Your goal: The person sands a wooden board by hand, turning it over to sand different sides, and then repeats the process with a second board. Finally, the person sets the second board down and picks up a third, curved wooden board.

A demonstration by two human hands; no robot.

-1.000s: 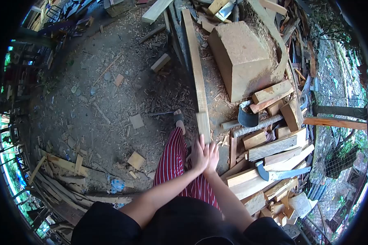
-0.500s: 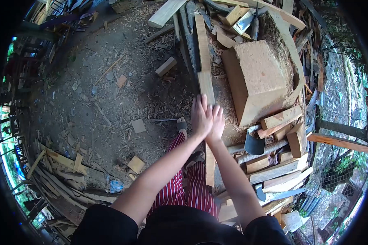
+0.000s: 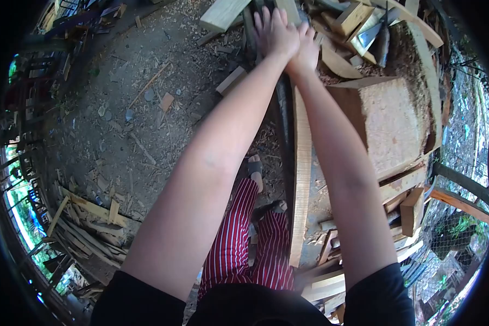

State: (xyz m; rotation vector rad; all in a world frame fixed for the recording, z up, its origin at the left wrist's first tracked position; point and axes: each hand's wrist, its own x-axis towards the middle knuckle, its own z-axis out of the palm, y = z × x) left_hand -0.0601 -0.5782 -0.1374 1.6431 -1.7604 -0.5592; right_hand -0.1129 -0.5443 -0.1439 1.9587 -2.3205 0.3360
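Observation:
Far in front of me, my left hand (image 3: 277, 36) and my right hand (image 3: 305, 50) lie side by side with overlapping edges, both arms stretched out. They grip the near end of a pale wooden block (image 3: 287, 10), left fingers long and spread, right fingers bent over it. My palms hide part of the block. Below them runs a long narrow wooden strip (image 3: 301, 168), along a dark beam (image 3: 283, 114) on its left.
A large wooden block (image 3: 394, 122) stands right of my forearm. Beyond it lie wood offcuts (image 3: 353, 19) and a curved plank (image 3: 418, 24). A thick pale board (image 3: 223, 15) juts in at the top. Chips litter the ground (image 3: 114, 92); slats (image 3: 87, 231) are heaped at left.
Both hands have slid forward, away from my body, along the strip, and the pale block has moved with them. My arms are straighter and my view has shifted slightly.

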